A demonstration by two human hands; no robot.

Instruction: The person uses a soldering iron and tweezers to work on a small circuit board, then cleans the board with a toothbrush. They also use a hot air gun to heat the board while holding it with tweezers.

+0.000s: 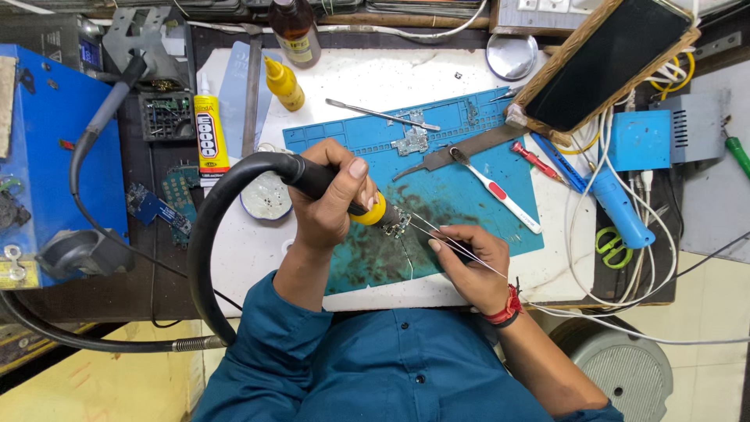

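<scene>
At frame centre, the left hand [332, 199] grips the stiff hot-air handpiece [344, 195] by its black handle, while the right hand [469, 262] pinches thin tweezers [437, 232] over a small, fragile circuit board [397, 224].

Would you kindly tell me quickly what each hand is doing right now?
Left hand: closed around the black, yellow-collared hot-air handpiece.
Right hand: pinching thin metal tweezers.

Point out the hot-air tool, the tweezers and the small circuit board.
hot-air tool [373, 212]: head view, on its yellow collar beside the left hand's fingers.
tweezers [428, 227]: head view, on the thin prongs.
small circuit board [398, 225]: head view, on the board under the nozzle.
</scene>
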